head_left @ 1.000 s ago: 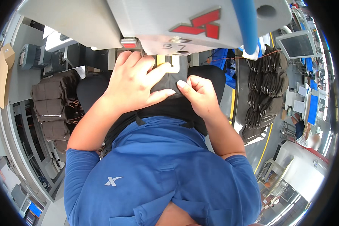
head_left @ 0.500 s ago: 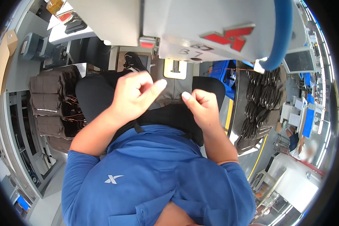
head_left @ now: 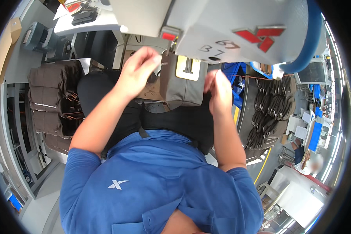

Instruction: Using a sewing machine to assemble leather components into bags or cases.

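A dark brown-grey fabric piece with a seam down its middle lies over the machine's work arm. On top of it sits a yellow-edged plate with a slot, beneath the grey machine head. My left hand is raised left of the piece and apart from it. Its fingers are curled in, with the thumb close against them; whether anything is between them is hidden. Close by the right side of the piece is my right hand. Motion blurs its fingers, so I cannot make out whether they touch the fabric.
The grey machine head hangs close above my hands, with a blue hose on its right. Stacks of brown pieces stand on the left and the right. Behind my right hand is a blue bin.
Both hands have moved away from the front edge of the piece, the left up and outward, the right up and to the right. More of the fabric shows. The whole view has shifted slightly.
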A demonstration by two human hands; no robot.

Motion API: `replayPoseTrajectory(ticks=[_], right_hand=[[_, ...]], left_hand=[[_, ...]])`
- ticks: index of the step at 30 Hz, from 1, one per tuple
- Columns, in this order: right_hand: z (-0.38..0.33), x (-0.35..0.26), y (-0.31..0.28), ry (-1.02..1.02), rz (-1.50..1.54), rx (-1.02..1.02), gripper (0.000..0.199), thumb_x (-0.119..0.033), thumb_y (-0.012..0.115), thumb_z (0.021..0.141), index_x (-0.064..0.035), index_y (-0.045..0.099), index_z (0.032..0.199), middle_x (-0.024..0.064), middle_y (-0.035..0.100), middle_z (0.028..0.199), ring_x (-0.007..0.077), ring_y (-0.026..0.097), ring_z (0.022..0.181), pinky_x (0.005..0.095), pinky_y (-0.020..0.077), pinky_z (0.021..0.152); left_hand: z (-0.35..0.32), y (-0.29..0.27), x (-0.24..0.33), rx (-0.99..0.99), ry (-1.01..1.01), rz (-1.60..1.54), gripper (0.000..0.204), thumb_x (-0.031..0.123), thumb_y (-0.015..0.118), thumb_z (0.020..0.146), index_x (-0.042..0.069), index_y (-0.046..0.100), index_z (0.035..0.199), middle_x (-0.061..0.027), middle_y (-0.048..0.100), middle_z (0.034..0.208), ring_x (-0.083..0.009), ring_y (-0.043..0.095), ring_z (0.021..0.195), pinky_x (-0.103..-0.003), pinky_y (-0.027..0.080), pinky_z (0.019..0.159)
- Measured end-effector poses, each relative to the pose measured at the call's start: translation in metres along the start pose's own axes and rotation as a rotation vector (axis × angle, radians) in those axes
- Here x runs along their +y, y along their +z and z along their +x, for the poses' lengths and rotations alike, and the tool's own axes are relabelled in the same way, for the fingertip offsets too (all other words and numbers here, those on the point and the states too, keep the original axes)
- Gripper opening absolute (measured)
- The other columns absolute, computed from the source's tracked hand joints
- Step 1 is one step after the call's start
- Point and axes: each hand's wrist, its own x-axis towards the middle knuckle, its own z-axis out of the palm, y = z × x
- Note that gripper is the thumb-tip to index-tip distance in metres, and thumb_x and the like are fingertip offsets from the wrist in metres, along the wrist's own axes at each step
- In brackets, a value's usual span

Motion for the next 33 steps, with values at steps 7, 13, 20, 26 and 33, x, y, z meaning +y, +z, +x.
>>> replayPoseTrajectory(ticks=[7,13,20,26,33], right_hand=[[0.037,0.051,0.012,0.475,0.704,-0.041,0.063,-0.053,0.043,0.106,0.0002,0.053,0.138,0.0149,0.060,0.137,0.0280,0.059,0.124,0.0425,0.0464,0.107],[-0.044,0.017,0.029,0.662,0.635,0.162,0.054,-0.040,0.045,0.106,0.0001,0.051,0.143,0.0181,0.054,0.145,0.0324,0.055,0.130,0.0483,0.0450,0.110],[-0.061,-0.055,0.013,0.188,1.162,-0.219,0.069,-0.047,0.045,0.102,-0.0017,0.037,0.154,0.0182,0.043,0.156,0.0362,0.042,0.143,0.0505,0.0304,0.121],[-0.039,-0.063,0.029,-0.309,1.084,-0.406,0.066,-0.043,0.056,0.100,-0.0043,0.041,0.152,0.0131,0.042,0.157,0.0305,0.035,0.148,0.0534,0.0228,0.124],[-0.043,-0.067,0.053,-0.632,-0.637,-0.144,0.069,-0.021,0.091,0.075,0.0077,0.060,0.129,0.0192,0.064,0.131,0.0320,0.066,0.112,0.0433,0.0496,0.103]], left_hand=[[0.026,0.011,-0.071,-0.132,-0.293,-0.329,0.049,0.042,0.040,0.109,0.003,0.062,0.130,-0.0034,0.066,0.113,-0.0142,0.057,0.108,-0.030,0.041,0.100],[-0.055,0.012,-0.078,-0.560,-0.578,-0.985,0.069,0.057,0.031,0.108,-0.001,0.061,0.129,-0.0093,0.068,0.125,-0.0197,0.063,0.115,-0.037,0.044,0.105],[-0.044,-0.002,0.003,-0.738,0.177,-0.901,0.083,0.067,0.041,0.101,-0.009,0.061,0.128,-0.0184,0.063,0.133,-0.0278,0.057,0.127,-0.041,0.039,0.112],[-0.016,-0.005,0.028,-0.590,0.375,-0.497,0.074,0.054,0.037,0.103,-0.010,0.057,0.134,-0.0210,0.059,0.140,-0.0333,0.054,0.132,-0.045,0.037,0.113],[-0.018,0.002,0.036,-0.288,0.927,0.607,0.031,0.006,0.062,0.086,-0.002,0.068,0.116,-0.0181,0.068,0.122,-0.0360,0.063,0.116,-0.043,0.050,0.099]])
